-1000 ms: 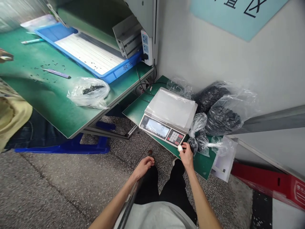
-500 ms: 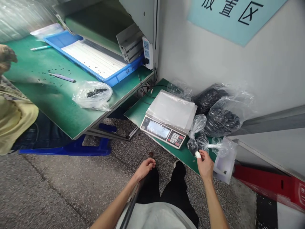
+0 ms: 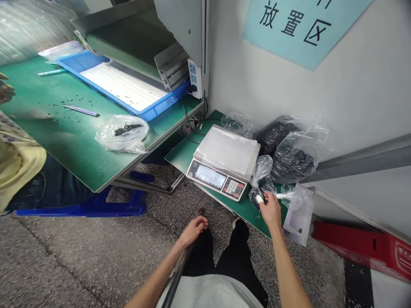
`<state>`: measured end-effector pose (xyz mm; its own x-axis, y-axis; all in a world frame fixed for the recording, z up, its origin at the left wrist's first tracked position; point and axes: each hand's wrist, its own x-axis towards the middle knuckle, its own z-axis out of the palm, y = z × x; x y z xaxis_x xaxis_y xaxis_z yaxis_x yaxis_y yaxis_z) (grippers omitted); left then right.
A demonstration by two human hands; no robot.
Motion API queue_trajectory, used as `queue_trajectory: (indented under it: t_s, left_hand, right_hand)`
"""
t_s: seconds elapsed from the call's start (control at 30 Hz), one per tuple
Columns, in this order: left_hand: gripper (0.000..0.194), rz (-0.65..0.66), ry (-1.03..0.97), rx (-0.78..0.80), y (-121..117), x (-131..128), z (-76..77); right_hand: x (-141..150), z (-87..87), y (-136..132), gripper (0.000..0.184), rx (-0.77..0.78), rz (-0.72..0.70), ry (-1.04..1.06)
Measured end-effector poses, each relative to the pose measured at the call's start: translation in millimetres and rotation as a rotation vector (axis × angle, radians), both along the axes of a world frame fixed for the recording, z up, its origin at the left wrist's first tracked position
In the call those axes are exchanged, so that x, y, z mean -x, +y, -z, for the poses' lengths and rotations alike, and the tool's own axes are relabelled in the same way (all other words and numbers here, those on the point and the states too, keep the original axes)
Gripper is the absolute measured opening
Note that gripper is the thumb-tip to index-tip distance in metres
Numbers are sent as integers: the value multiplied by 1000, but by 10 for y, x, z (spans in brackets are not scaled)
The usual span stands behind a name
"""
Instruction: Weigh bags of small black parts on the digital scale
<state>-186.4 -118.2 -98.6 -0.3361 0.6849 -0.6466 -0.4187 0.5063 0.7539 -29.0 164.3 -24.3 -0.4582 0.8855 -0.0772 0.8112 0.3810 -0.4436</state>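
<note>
Green bench surface (image 3: 189,149) stands against a white wall (image 3: 272,72), carrying a digital weighing scale (image 3: 218,175). Just beside the scale's right corner, a small clear plastic bag of black pieces (image 3: 257,196) is touched by the taped fingertip (image 3: 259,199) of the right hand (image 3: 271,211); whether that grip is closed cannot be told. Larger filled bags (image 3: 292,158) are piled against the wall. The left hand (image 3: 194,231) is held curled closed above the speckled floor (image 3: 96,256).

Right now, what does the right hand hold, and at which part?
The right hand seems to pinch a small clear plastic bag of black granules near its gathered neck, but the view does not fully settle this.
</note>
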Motion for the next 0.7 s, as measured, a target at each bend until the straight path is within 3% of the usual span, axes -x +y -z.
queue_trajectory:
  t_s: [0.23,0.5,0.7]
  left_hand:
    - [24,-10,9,-8,-11,-9,5]
    - [23,18,48,-15,13,15,-16]
    - [24,61,86,-21,-13,52,26]
  right_hand:
    - [222,-8,25,52,37,-6,-268]
    - [424,16,4,52,70,33,-343]
    - [415,4,55,54,101,78,-323]
